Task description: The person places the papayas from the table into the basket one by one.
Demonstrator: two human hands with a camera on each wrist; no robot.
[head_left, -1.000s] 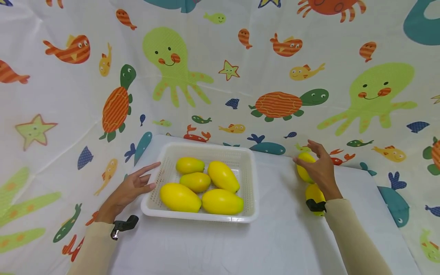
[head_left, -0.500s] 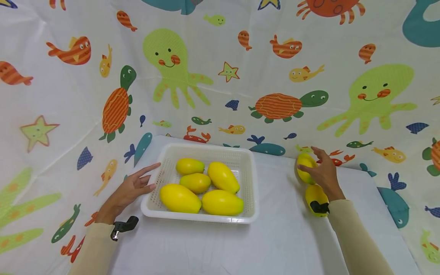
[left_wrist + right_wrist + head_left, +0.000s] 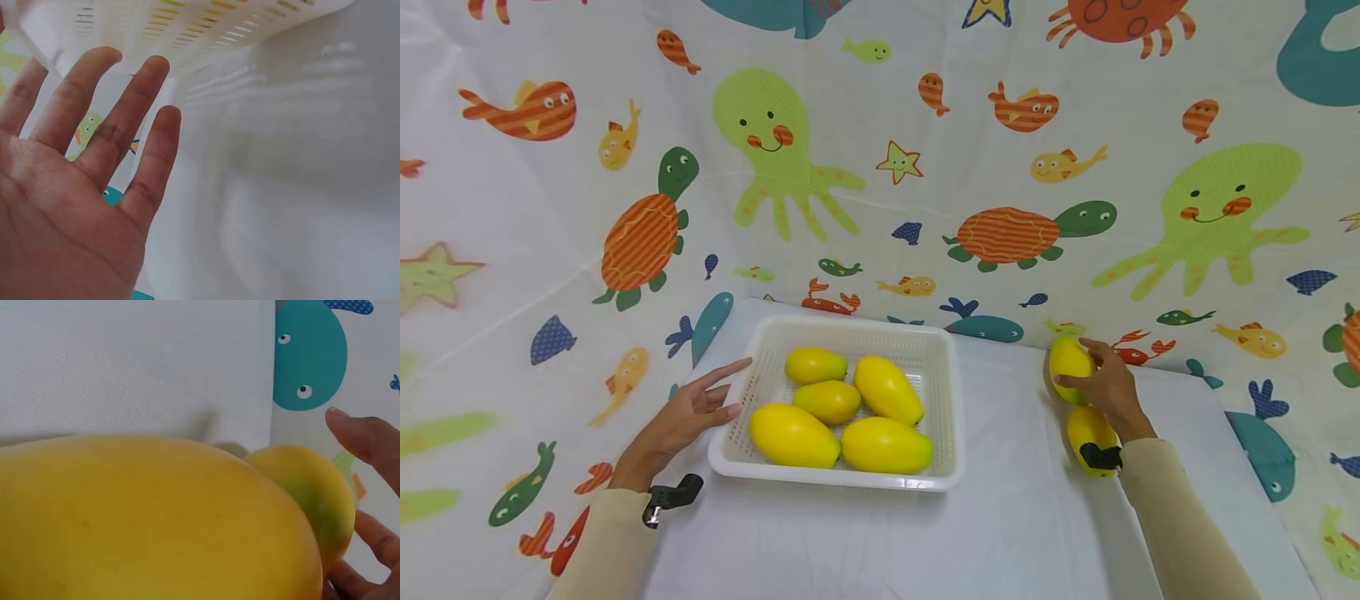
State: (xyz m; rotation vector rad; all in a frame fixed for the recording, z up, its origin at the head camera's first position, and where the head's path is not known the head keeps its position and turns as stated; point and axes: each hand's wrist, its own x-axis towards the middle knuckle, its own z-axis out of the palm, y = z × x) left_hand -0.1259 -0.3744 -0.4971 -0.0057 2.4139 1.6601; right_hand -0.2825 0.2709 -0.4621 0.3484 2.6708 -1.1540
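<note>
Near the back of the table, at right, lies an oblong yellow fruit (image 3: 1070,360), mango- or papaya-like. My right hand (image 3: 1111,387) is over it, fingers at its far side. In the right wrist view the thumb (image 3: 365,437) is apart from the fruit, while the other fingers meet its edge. A second such fruit (image 3: 1088,429) lies just nearer, partly under my wrist and large in the right wrist view. My left hand (image 3: 688,421) has its fingers spread beside the left wall of a white perforated basket (image 3: 835,477); whether they touch it I cannot tell.
Several more yellow fruits, among them one with a greenish tip (image 3: 886,444), lie in the basket. A white cloth (image 3: 850,542) covers the table. Behind and to the left hangs a sheet (image 3: 850,108) printed with sea animals.
My right hand has moved slightly nearer and lower over the far fruit, which shows more between thumb and fingers. The left hand, basket and its fruits hold still.
</note>
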